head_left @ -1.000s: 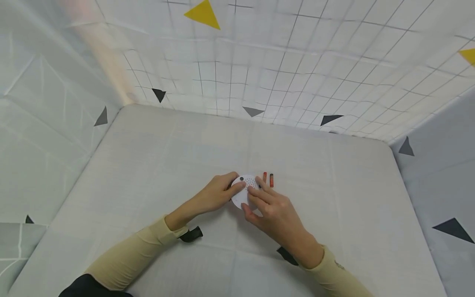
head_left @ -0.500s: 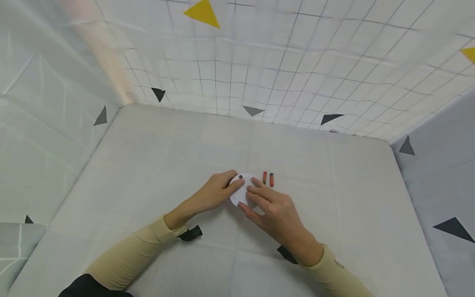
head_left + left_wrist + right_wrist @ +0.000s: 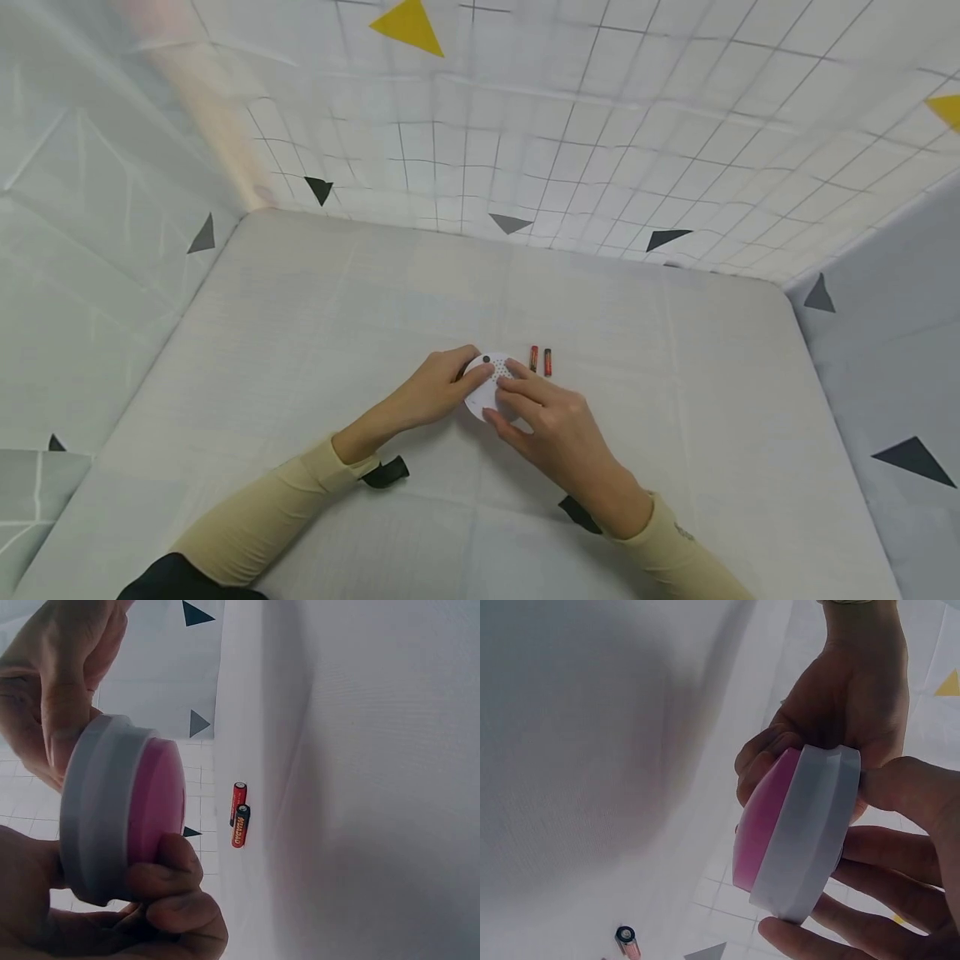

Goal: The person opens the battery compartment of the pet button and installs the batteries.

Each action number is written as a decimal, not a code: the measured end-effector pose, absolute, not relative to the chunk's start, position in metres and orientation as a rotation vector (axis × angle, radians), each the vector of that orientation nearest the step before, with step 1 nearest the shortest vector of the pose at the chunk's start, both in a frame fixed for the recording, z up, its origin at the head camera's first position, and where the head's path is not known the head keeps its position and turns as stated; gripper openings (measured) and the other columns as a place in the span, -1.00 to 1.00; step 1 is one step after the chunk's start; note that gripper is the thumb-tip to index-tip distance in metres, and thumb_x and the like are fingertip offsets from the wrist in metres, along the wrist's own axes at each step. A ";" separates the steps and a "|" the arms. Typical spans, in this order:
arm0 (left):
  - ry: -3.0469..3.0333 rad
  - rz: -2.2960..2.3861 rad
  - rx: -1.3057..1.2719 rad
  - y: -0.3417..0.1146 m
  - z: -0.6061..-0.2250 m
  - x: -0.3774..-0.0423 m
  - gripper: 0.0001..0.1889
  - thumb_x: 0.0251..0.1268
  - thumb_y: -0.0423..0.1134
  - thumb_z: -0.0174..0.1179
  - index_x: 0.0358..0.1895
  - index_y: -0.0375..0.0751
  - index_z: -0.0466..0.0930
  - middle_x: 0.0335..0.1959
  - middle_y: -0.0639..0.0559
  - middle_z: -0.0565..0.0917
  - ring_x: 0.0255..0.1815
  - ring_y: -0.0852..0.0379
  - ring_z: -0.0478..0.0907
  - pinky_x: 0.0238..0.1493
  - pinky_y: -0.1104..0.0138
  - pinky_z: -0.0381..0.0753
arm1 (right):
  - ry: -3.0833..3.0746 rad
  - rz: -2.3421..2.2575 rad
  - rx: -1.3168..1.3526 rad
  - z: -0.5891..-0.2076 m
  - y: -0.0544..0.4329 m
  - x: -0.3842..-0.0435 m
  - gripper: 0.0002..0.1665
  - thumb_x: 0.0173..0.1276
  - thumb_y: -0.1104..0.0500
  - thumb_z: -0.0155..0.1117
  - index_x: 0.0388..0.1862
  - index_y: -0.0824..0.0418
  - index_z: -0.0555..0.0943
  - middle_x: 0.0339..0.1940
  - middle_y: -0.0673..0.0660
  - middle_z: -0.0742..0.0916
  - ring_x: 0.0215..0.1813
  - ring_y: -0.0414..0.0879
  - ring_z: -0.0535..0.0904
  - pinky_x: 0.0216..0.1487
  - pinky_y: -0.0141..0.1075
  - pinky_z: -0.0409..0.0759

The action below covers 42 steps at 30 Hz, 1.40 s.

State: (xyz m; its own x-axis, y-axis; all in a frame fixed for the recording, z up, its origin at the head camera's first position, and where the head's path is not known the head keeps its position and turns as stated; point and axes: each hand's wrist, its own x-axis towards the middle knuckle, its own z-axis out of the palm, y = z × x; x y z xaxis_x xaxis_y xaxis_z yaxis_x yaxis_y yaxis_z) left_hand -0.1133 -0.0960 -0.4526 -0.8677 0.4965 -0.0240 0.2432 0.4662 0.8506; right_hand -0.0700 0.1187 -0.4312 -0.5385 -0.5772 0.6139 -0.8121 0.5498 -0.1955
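Both hands hold a round device (image 3: 480, 402) above the table. In the head view its white face has a cluster of small holes and a black spot. Its other side is a pink dome (image 3: 156, 802), turned down toward the table. My left hand (image 3: 431, 390) grips it with the thumb on the white face and curled fingers against the pink side. The right hand (image 3: 551, 421) holds the white part (image 3: 802, 832), thumb and fingers spread across its face and edge. Just beyond the right fingers lie two small red-and-black batteries (image 3: 534, 358), side by side.
A white cloth covers the table (image 3: 420, 292). Behind it rises a white sheet (image 3: 540, 125) with a grid of lines and triangle marks. More sheeting (image 3: 97, 292) stands at the left and right sides. Dark bands (image 3: 386, 472) show under both wrists.
Over the last second, the device and both hands have shifted slightly left. Both hands keep their hold, and the batteries stay on the table.
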 end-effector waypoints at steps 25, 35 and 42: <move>2.428 1.415 0.587 -0.095 -0.455 -0.113 -0.72 0.70 -0.07 0.04 -0.13 -0.21 0.58 -0.50 0.13 0.51 -0.50 0.25 0.39 -0.44 0.41 0.35 | -2.319 0.668 1.089 -0.434 0.119 -0.072 -0.60 0.12 0.13 0.72 -0.16 0.35 0.79 -0.15 0.18 0.85 0.10 0.11 0.81 -0.04 -0.11 0.77; 2.386 1.470 0.517 -0.096 -0.457 -0.113 -0.69 0.71 0.00 0.00 -0.14 -0.13 0.58 -0.53 0.11 0.51 -0.52 0.21 0.40 -0.44 0.38 0.37 | -2.322 0.642 1.087 -0.429 0.118 -0.069 -0.66 0.18 0.12 0.69 -0.16 0.29 0.81 -0.12 0.17 0.86 0.10 0.11 0.81 -0.04 -0.08 0.77; 2.424 1.452 0.518 -0.096 -0.456 -0.113 -0.70 0.70 0.00 0.01 -0.14 -0.12 0.57 -0.52 0.12 0.51 -0.52 0.21 0.41 -0.44 0.38 0.38 | -2.324 0.649 1.095 -0.428 0.115 -0.067 -0.64 0.12 0.15 0.72 -0.17 0.30 0.81 -0.14 0.15 0.86 0.06 0.08 0.81 0.15 0.01 0.72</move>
State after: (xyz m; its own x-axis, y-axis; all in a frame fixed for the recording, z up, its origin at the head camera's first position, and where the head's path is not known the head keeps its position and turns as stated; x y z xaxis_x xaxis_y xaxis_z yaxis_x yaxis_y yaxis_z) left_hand -0.1131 -0.0963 -0.4564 -0.9004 0.4327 -0.0451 0.1644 0.4344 0.8856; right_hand -0.0673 0.1152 -0.4283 -0.5603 -0.5661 0.6046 -0.7975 0.5659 -0.2093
